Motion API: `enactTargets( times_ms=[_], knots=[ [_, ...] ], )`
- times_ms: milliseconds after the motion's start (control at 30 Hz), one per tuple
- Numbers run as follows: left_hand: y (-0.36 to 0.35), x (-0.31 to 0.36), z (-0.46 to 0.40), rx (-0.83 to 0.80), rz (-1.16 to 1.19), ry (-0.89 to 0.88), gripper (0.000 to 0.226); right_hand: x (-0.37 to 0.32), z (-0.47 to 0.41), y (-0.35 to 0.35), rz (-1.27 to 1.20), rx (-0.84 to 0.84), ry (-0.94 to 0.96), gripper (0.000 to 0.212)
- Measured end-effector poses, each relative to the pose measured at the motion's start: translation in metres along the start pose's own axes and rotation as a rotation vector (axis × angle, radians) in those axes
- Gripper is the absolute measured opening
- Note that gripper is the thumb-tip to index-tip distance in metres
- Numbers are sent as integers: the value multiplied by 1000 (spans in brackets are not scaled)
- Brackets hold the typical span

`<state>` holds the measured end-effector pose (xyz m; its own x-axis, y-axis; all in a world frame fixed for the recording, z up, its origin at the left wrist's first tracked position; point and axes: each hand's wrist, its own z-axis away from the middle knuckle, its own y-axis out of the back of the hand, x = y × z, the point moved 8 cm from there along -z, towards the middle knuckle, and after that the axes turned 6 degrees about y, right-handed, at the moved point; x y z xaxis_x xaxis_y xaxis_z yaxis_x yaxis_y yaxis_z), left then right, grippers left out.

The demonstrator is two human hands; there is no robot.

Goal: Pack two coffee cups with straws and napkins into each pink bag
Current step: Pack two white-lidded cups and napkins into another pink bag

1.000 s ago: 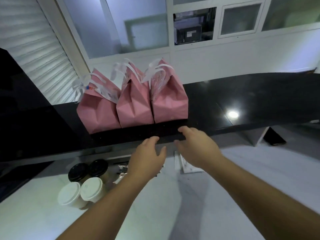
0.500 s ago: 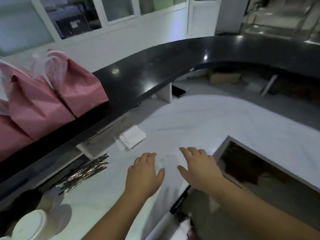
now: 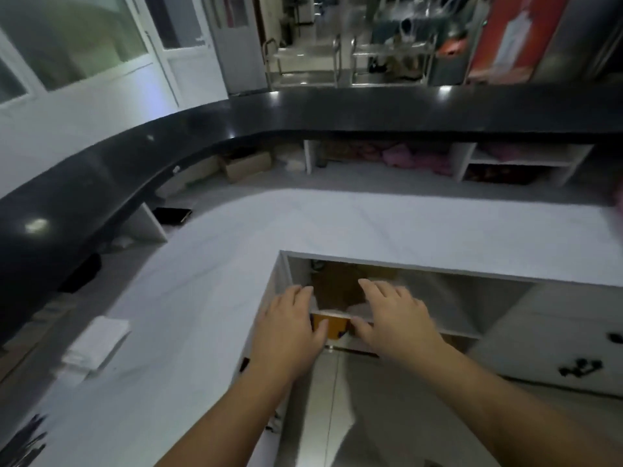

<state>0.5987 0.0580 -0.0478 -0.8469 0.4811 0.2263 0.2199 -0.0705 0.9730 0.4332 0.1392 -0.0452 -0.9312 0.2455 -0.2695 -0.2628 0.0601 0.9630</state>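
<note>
Both hands, left (image 3: 290,328) and right (image 3: 394,318), are spread flat with nothing in their grip above the white marble counter (image 3: 209,298). No cups or pink bags show, so packing looks unfinished.

Whole view is motion-smeared. Both forearms run out the bottom edge. Under the white counter (image 3: 209,298), the open shelf (image 3: 438,326) is partly hidden behind the left hand (image 3: 290,332) and right hand (image 3: 394,321); an orange thing (image 3: 332,326) shows only as a sliver btwn them, can't tell what it is, and the brown stuff (image 3: 337,288) above it is too dim to name. Left of the shelf, a white stack (image 3: 97,342) on the counter is blurred, prob. napkins. Dark sticks (image 3: 20,443) at the bottom-left corner are cut off by the edge. Pink bundles (image 3: 404,153) in the far cubbies beyond the counter are too blurred to id.
</note>
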Motion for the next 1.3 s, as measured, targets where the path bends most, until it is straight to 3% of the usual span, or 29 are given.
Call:
enactTargets(
  times_ms=[367, 600, 933, 1300],
  knots=[
    [-31, 308, -38, 32, 39, -266, 69, 274, 94, 115, -13, 186, -247, 72],
    [-56, 483, -47, -35, 103, -399, 68, 425, 155, 174, 4, 270, -434, 71],
    [-111, 658, -101, -211, 218, -482, 66, 597, 181, 225, -43, 364, -646, 70],
    [-149, 834, -226, -252, 319, -536, 65, 753, 104, 297, -19, 390, -758, 59]
  ],
)
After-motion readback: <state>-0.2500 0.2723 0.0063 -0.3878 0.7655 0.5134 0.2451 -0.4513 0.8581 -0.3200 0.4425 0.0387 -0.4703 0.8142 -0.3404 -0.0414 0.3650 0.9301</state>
